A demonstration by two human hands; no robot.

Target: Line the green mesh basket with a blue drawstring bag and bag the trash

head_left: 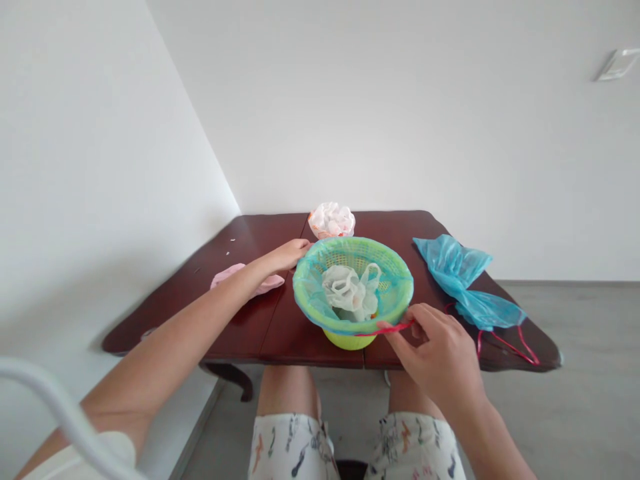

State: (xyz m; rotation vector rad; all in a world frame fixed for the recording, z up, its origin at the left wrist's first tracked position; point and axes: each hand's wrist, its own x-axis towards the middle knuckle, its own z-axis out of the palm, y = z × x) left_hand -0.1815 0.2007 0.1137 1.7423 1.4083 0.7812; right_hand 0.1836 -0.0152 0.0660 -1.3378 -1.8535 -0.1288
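Observation:
A yellow-green plastic basket (350,342) stands near the table's front edge, lined with a thin blue drawstring trash bag (311,293) folded over its rim. Inside lies a crumpled white plastic bag (351,290) with loop handles. At the front right of the rim, my right hand (443,343) pinches the bag's red drawstring (395,329) and pulls a length of it out from the rim. My left hand (290,255) is at the rim's back left, fingers closed; what they grip is hidden.
A second blue drawstring bag (455,267), knotted in the middle, lies on the right of the dark red wooden table (280,333). Behind the basket sits a crumpled white-and-orange plastic bag (332,220). A pink cloth (267,285) lies partly under my left forearm. Walls border the back and left.

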